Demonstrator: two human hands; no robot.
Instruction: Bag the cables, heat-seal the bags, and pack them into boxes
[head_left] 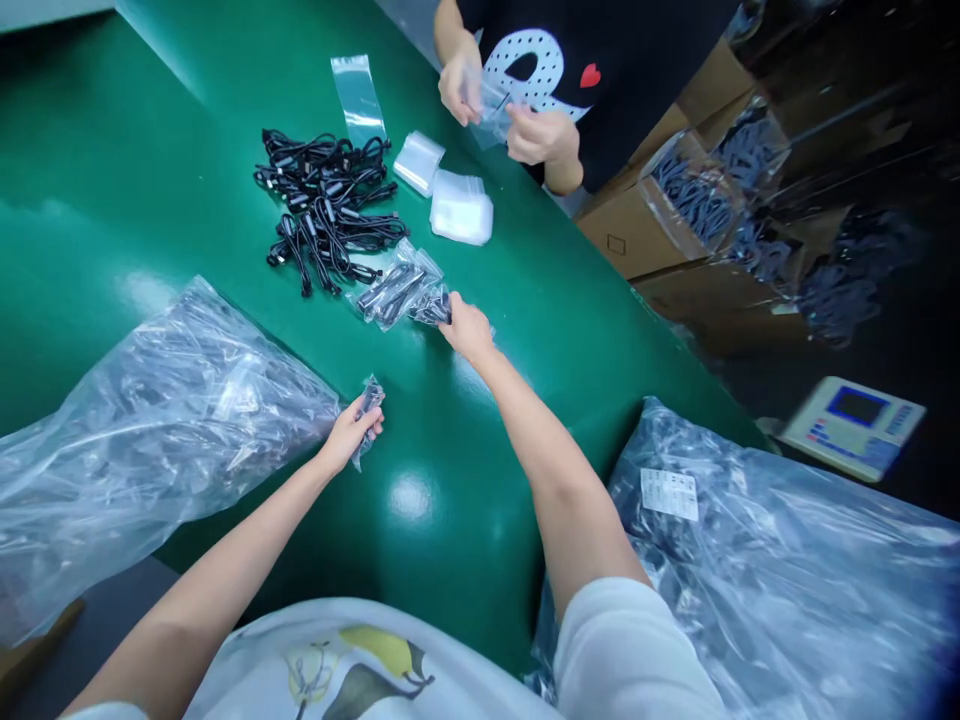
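Note:
My left hand (354, 428) is closed round a bagged cable (369, 400), a small clear bag with something dark inside, just above the green table. Farther forward, my right hand (466, 328) grips a bagged black cable (433, 304) at the near end of a small heap. Beside it in that heap lie several more bagged cables (397, 288). Behind them is a pile of loose black cables (330, 200), bundled and with plugs showing. A large clear plastic sack (217, 390) full of dark contents rests left of my left hand.
Stacks of small clear bags (460, 208) lie beside the cables, with a single flat bag (358, 95) behind. Across the table (480, 480) a co-worker's hands (536, 135) hold a clear bag. Another large sack (750, 540) stands at right, near a digital device (855, 425) and cardboard boxes (622, 235).

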